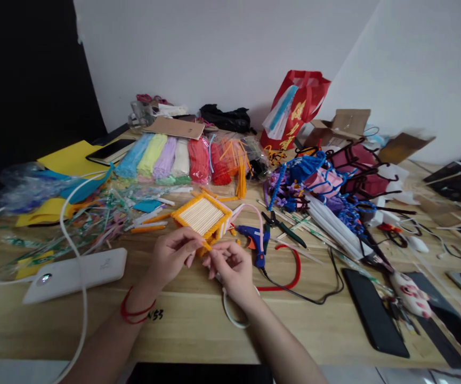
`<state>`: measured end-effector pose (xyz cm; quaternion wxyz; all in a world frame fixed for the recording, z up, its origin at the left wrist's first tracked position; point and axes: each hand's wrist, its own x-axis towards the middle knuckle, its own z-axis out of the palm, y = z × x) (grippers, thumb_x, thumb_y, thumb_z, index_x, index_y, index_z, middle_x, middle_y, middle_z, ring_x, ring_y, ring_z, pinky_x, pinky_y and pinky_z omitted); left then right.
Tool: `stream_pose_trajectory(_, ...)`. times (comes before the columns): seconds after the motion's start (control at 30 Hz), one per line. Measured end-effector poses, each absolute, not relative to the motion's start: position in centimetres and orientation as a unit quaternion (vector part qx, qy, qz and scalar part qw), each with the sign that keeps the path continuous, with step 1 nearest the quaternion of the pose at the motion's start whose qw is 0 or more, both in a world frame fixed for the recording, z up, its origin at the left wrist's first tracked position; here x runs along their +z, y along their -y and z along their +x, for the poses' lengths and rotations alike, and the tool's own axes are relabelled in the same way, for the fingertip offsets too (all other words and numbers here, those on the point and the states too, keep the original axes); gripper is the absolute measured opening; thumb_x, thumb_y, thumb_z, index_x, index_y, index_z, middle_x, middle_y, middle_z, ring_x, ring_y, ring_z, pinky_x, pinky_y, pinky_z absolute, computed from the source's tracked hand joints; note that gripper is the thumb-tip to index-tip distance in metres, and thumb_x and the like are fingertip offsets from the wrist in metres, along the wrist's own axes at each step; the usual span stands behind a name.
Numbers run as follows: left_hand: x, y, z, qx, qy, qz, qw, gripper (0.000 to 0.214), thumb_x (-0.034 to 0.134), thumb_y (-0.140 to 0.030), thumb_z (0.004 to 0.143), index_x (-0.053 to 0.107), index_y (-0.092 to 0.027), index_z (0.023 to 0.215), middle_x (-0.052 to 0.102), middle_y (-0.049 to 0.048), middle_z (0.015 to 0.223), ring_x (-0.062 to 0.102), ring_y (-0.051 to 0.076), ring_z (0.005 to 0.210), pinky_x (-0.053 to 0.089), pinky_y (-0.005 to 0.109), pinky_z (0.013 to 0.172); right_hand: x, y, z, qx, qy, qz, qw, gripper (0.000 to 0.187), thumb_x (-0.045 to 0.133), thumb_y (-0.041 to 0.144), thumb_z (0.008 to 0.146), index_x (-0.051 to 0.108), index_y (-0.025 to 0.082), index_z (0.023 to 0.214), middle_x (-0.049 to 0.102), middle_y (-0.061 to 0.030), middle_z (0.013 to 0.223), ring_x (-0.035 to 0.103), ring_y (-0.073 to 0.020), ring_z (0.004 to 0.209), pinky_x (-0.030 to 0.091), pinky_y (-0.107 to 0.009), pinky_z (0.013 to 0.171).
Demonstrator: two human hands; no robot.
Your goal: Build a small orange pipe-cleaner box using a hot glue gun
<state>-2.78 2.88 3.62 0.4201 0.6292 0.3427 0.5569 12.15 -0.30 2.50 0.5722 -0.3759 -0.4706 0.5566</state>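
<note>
My left hand (175, 257) and my right hand (231, 266) meet at the middle of the table, both with fingers pinched. Between their fingertips is a short piece of orange pipe cleaner (207, 245). Just behind them sits a small craft box (202, 213), its top a row of pale sticks framed in fuzzy orange. The fingers partly cover its near side, and I cannot tell whether they touch it. To the right of the box lies a blue glue gun (257, 240), with a pink pipe cleaner (254, 209) arching over it.
A white power bank (98, 271) with a cable lies at left. Bagged coloured pipe cleaners (166, 157) fill the back, near a red bag (290, 114). Pliers (286, 229), a black phone (374, 312) and heaped blue and purple crafts (318, 178) are on the right.
</note>
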Motion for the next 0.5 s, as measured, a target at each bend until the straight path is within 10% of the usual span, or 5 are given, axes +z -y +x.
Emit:
stream_pose_trajectory(0.3, 4.2, -3.9, -3.9, 0.521, -0.404, 0.751, -0.038, 0.006, 0.061, -0.013, 0.082, 0.063, -0.018, 0.079, 0.066, 0.0019, 0.072, 0.059, 0.015, 0.070, 0.049, 0.031, 0.071, 1.2, -0.2, 12.4, 0.213, 0.637, -0.508, 0.540, 0.009, 0.057, 0.024, 0.082, 0.062, 0.018, 0.078, 0.062, 0.0005, 0.062, 0.050, -0.0086, 0.048, 0.042, -0.020, 0.048)
stream_pose_trajectory(0.5, 3.7, -4.2, -3.9, 0.491, -0.343, 0.800, -0.036, 0.016, 0.062, -0.009, 0.077, 0.064, -0.020, 0.089, 0.064, 0.0030, 0.082, 0.058, 0.019, 0.083, 0.050, 0.036, 0.079, 0.9, 0.0, 12.2, 0.158, 0.672, -0.503, 0.520, 0.010, 0.054, 0.022, 0.083, 0.063, 0.019, 0.080, 0.063, 0.0001, 0.061, 0.050, -0.0088, 0.045, 0.042, -0.020, 0.047)
